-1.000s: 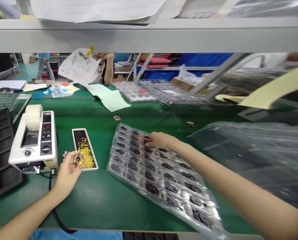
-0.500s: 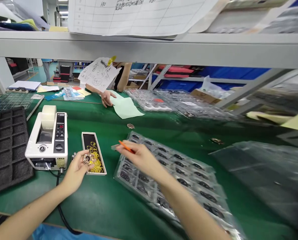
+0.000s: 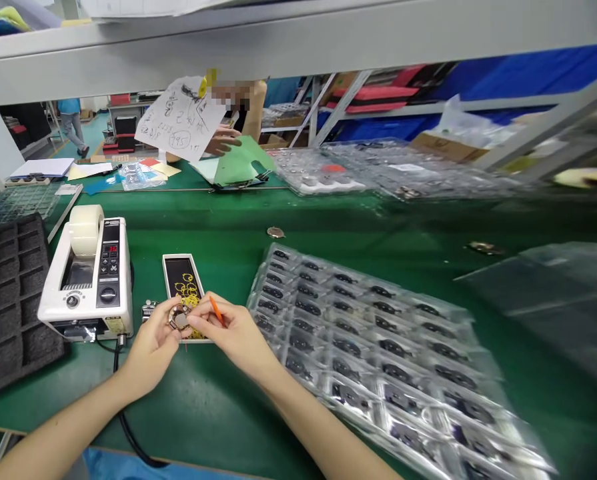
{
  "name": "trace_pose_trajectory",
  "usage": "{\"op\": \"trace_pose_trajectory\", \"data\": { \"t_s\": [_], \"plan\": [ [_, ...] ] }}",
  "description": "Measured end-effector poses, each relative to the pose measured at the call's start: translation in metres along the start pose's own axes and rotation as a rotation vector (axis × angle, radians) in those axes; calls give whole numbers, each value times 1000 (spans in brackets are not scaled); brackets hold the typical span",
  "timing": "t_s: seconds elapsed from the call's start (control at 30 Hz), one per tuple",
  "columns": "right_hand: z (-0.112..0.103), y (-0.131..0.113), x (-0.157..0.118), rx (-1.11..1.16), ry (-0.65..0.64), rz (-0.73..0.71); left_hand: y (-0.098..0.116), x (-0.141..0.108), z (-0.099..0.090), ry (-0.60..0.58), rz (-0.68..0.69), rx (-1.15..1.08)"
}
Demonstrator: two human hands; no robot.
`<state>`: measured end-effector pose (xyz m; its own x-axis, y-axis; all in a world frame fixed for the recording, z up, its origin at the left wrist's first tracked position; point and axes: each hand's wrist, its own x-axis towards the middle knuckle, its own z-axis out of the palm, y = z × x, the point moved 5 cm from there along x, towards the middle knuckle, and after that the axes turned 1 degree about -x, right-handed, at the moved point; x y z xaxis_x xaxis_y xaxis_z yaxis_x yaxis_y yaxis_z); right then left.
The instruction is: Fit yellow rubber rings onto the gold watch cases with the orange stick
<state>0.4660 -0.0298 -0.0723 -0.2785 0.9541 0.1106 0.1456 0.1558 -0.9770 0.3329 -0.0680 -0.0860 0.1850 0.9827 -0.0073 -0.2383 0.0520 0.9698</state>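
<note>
My left hand [image 3: 153, 343] grips a round metal watch part [image 3: 179, 317] by its edge, in front of the narrow white box [image 3: 167, 273] of yellow rings [image 3: 188, 291]. My right hand [image 3: 231, 328] meets it from the right, fingers pinched at the part's face. An orange-tipped tool [image 3: 217, 311] is held between the right fingers. Whether the right fingertips also hold a small piece against the part is hard to tell. Right of my right hand lies a clear plastic tray [image 3: 323, 327] with dark parts in its compartments.
White tape dispenser [image 3: 85, 280] and black foam tray [image 3: 15, 300] stand left. Small metal discs [image 3: 275, 232] lie behind the clear tray. A plastic sheet [image 3: 543, 287] is at right. Across the table, a person's hand [image 3: 224, 140] is near green paper [image 3: 243, 162]. A shelf beam [image 3: 298, 50] crosses above.
My right hand has moved left from over the clear tray to the round part in my left hand. The camera view has shifted. Across the table, the person's hand and green paper have moved.
</note>
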Motion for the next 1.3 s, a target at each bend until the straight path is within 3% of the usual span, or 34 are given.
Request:
{"op": "trace_pose_trajectory", "data": {
  "t_s": [0.27,0.57,0.7,0.87,1.03,1.2,1.3],
  "plan": [
    [3,2,0,46,32,36,5,-1,4,-21,1,87],
    [7,1,-3,-78,121,-71,-6,-2,1,-29,-12,154],
    [10,0,-8,-220,171,-118,-4,-1,0,29,13,164],
    [15,-4,-15,-389,264,-199,-3,0,-3,183,-7,129],
    [20,-4,-12,-323,101,-202,-4,-2,-4,200,46,103],
    [12,-8,-9,-358,66,-277,2,1,-6,74,37,395],
    [10,-17,-12,-465,52,-405,19,3,-5,33,140,646]
  ]
}}
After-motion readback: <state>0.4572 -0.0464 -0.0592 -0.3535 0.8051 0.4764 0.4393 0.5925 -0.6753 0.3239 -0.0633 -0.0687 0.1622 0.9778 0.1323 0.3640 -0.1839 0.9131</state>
